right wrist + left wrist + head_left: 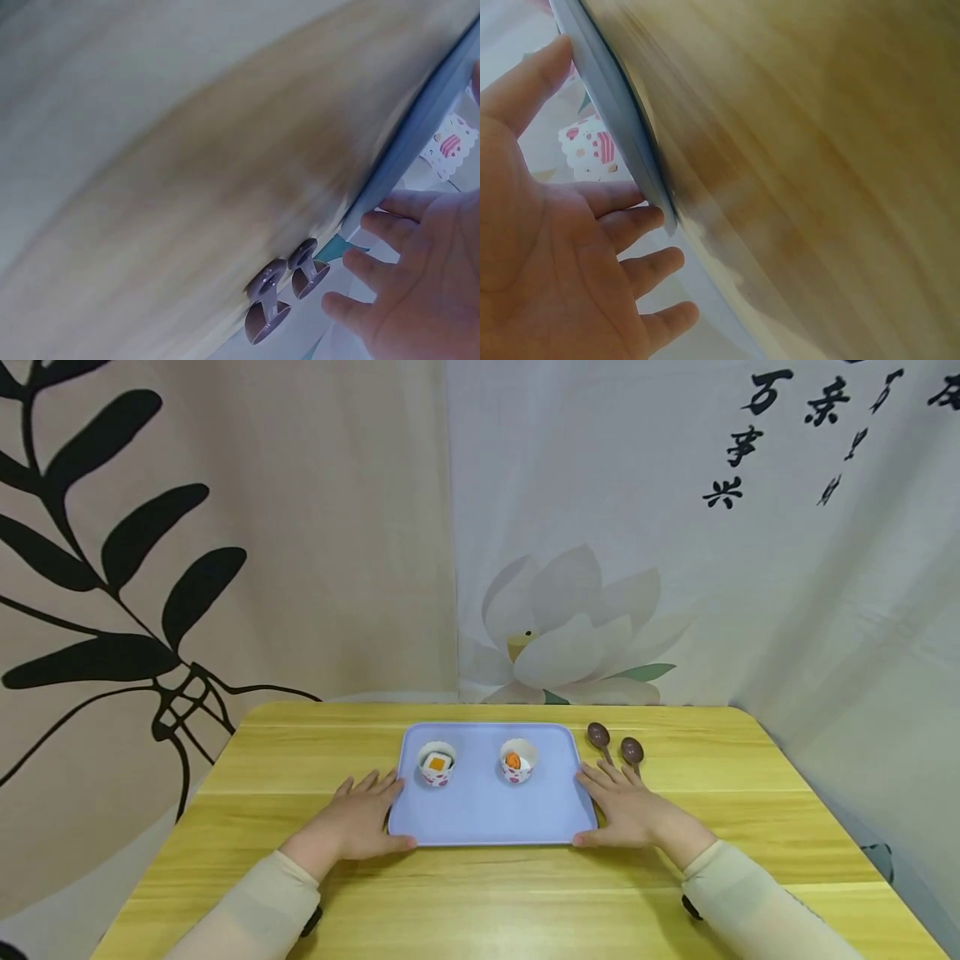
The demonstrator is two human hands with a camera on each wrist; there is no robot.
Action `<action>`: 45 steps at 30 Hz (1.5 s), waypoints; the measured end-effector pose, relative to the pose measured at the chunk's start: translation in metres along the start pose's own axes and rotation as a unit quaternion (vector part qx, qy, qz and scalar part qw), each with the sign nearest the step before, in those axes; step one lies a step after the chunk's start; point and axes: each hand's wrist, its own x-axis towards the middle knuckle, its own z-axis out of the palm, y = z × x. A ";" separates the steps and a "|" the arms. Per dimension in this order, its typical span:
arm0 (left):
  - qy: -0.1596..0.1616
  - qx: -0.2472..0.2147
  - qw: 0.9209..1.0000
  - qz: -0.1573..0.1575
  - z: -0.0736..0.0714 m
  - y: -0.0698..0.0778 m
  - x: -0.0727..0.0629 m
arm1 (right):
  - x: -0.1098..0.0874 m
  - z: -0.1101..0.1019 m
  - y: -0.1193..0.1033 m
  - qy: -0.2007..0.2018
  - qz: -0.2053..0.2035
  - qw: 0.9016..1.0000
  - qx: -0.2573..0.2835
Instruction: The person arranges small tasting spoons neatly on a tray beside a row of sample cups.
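Observation:
A light blue tray (480, 814) lies on the wooden table, bearing two paper cups with a red pattern. In the left cup (437, 777) is a white piece with an orange-yellow top; the right cup (517, 772) holds something orange and white. My left hand (358, 817) touches the tray's left side, thumb at the front corner and fingers spread along the edge. On the opposite side my right hand (626, 806) touches the edge the same way. Both wrist views show fairly straight fingers against the tray's rim (619, 112).
Two brown spoons, one (598, 735) farther back and one (632, 750) closer to my right hand, lie just right of the tray. Behind the table (495, 902) hangs a curtain (360, 527) printed with leaves, a lotus and black characters.

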 end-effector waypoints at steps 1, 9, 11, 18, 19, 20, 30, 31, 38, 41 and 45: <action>0.000 0.000 1.000 0.001 0.000 0.000 0.000 | 0.000 0.000 0.000 0.000 0.000 1.000 0.001; 0.003 0.006 1.000 0.004 0.000 0.000 0.001 | 0.001 0.001 0.003 0.004 -0.002 1.000 -0.003; 0.005 0.008 1.000 0.003 0.000 0.001 0.001 | 0.001 0.001 0.003 0.004 -0.003 1.000 -0.002; 0.006 0.009 1.000 0.000 0.000 0.001 0.000 | 0.002 0.000 0.003 -0.001 0.000 1.000 0.002; 0.006 0.009 1.000 0.000 0.000 0.002 -0.001 | 0.002 -0.001 0.003 -0.002 0.000 1.000 0.002; 0.006 0.009 1.000 0.001 -0.001 0.002 -0.001 | 0.002 -0.001 0.003 -0.003 0.001 1.000 0.002; 0.006 0.000 1.000 0.001 0.000 0.001 0.000 | 0.002 -0.002 0.003 -0.006 0.004 1.000 0.005; 0.005 -0.001 1.000 0.000 0.000 0.001 0.000 | 0.002 -0.002 0.002 -0.007 0.005 1.000 0.006; 0.005 -0.002 1.000 -0.002 0.000 0.002 0.000 | 0.001 -0.007 -0.001 -0.005 0.006 1.000 0.013; 0.005 -0.002 1.000 -0.003 -0.001 0.002 0.000 | 0.000 -0.007 -0.001 0.000 0.003 1.000 0.019; 0.005 -0.001 1.000 -0.002 0.000 0.002 0.000 | -0.001 -0.007 0.001 0.005 0.005 1.000 0.023</action>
